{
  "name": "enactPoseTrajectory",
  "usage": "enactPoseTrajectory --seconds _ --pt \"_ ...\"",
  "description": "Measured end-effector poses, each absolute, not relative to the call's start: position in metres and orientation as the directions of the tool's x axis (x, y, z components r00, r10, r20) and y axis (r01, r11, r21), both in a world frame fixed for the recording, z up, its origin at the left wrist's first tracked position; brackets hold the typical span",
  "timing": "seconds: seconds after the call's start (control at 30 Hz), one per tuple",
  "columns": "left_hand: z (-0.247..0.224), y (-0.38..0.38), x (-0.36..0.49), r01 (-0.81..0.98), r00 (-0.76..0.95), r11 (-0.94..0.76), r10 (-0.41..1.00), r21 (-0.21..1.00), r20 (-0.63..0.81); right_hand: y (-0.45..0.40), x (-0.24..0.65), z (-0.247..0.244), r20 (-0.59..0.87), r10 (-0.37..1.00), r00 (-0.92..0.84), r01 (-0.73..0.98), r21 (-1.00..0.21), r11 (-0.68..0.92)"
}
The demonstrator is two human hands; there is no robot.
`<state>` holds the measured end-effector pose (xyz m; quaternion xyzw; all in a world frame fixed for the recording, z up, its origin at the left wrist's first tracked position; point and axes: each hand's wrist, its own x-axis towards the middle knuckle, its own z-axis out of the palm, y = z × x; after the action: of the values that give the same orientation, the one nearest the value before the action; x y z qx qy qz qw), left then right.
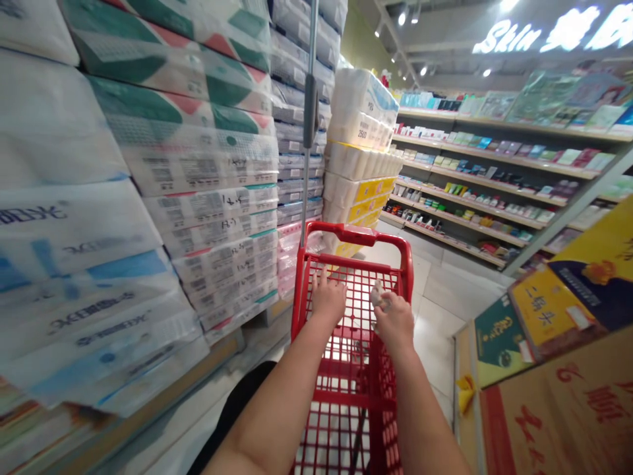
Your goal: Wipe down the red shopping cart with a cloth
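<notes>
A red plastic shopping cart [363, 399] with a grid body stands in front of me, its raised red handle at the far end. My left hand [328, 300] is over the left part of the grid near that end, fingers apart, with nothing visible in it. My right hand [395, 320] is at the right side of the cart, its fingers closed on a small crumpled whitish thing [378, 294]. Both forearms reach forward over the cart.
Stacks of wrapped paper packs [217, 178] rise on the left. Toilet roll packs [361, 132] stand beyond the cart. Shelves of small boxes [494, 152] run along the back right. Cartons [558, 409] and gift boxes are stacked at the near right.
</notes>
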<state>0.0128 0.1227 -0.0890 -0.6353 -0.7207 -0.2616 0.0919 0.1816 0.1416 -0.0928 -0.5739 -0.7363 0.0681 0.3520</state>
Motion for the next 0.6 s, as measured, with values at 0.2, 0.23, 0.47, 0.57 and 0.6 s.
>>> enactPoseTrajectory --seconds 0.2,0.23,0.47,0.57,0.6 --pt "-0.089 0.125 0.011 0.967 -0.177 0.059 0.857 0.249 0.483 0.135 0.170 -0.089 0.331 0.877 -0.348 0.691 -0.543 0.478" --pt "-0.089 0.125 0.011 0.968 -0.172 0.056 0.858 0.245 0.483 0.135 0.170 -0.088 0.346 0.884 -0.313 0.719 -0.522 0.459" --pt "-0.091 0.127 0.011 0.975 -0.151 0.047 0.854 0.216 0.497 0.131 0.189 -0.079 0.232 0.874 -0.426 0.814 -0.323 0.483" --pt "-0.091 0.127 0.012 0.976 -0.154 0.055 0.856 0.211 0.493 0.123 0.191 -0.073 0.170 0.855 -0.490 0.784 -0.343 0.518" --pt "-0.091 0.126 0.012 0.976 -0.154 0.056 0.859 0.208 0.488 0.121 0.191 -0.072 0.162 0.849 -0.502 0.774 -0.354 0.525"
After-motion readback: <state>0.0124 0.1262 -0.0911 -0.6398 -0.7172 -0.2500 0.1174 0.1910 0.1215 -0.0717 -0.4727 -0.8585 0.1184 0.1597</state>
